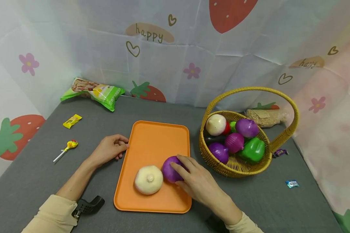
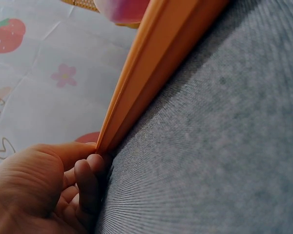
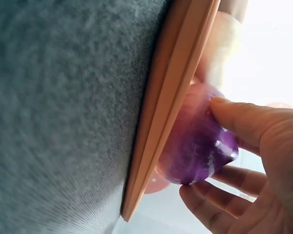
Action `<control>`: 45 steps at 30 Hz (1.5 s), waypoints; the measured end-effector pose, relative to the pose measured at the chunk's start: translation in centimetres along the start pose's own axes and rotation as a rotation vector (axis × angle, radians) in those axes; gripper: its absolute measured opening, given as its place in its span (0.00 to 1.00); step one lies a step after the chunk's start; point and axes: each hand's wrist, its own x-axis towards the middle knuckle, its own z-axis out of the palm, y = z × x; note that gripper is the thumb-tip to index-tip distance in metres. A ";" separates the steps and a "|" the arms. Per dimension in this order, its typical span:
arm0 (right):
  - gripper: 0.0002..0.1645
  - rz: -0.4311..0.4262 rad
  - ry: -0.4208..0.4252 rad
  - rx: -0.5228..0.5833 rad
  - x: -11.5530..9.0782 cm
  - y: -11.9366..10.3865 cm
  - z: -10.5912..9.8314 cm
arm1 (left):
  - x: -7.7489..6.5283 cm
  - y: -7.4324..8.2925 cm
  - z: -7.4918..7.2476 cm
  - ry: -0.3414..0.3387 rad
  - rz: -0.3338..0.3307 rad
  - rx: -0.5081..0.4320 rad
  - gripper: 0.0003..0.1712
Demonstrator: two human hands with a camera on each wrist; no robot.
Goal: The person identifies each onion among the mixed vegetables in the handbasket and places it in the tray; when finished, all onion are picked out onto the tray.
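The purple onion sits on the orange tray, right of its middle and toward the near end. The right hand grasps it, thumb and fingers spread round its sides. Just left of the onion lies a white bulb. The left hand pinches the tray's left edge, thumb on the rim.

Right of the tray, a yellow basket holds more vegetables, among them a green pepper. Behind it lies a bag of grain. On the grey tabletop, left of the tray, are a lollipop, a yellow sweet and, farther back, a snack bag.
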 end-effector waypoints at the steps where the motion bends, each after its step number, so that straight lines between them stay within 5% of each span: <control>1: 0.34 0.002 0.005 -0.006 0.0 0.0 -0.1 | 0.0 0.0 0.0 0.000 0.002 0.000 0.17; 9: 0.33 0.027 0.097 -0.053 -0.1 1.2 -2.0 | 0.2 0.2 0.2 0.000 0.011 -0.002 0.17; 17: 0.32 0.155 0.256 -0.042 -0.9 4.4 -5.2 | -0.4 0.0 -0.2 0.000 -0.002 0.009 0.18; 21: 0.30 0.146 0.269 -0.096 -1.0 6.1 -6.9 | -0.7 0.0 -0.6 0.005 -0.007 0.023 0.18; 32: 0.30 0.147 0.025 -0.200 2.6 11.5 -11.2 | -0.1 0.0 0.0 0.004 0.029 0.009 0.18; 38: 0.34 0.210 -0.216 -0.195 5.0 12.8 -10.5 | -0.2 -0.2 -0.1 0.003 0.034 -0.007 0.18; 45: 0.28 0.172 -0.265 -0.193 5.8 13.6 -8.6 | 0.1 -0.4 0.0 0.010 0.020 -0.009 0.17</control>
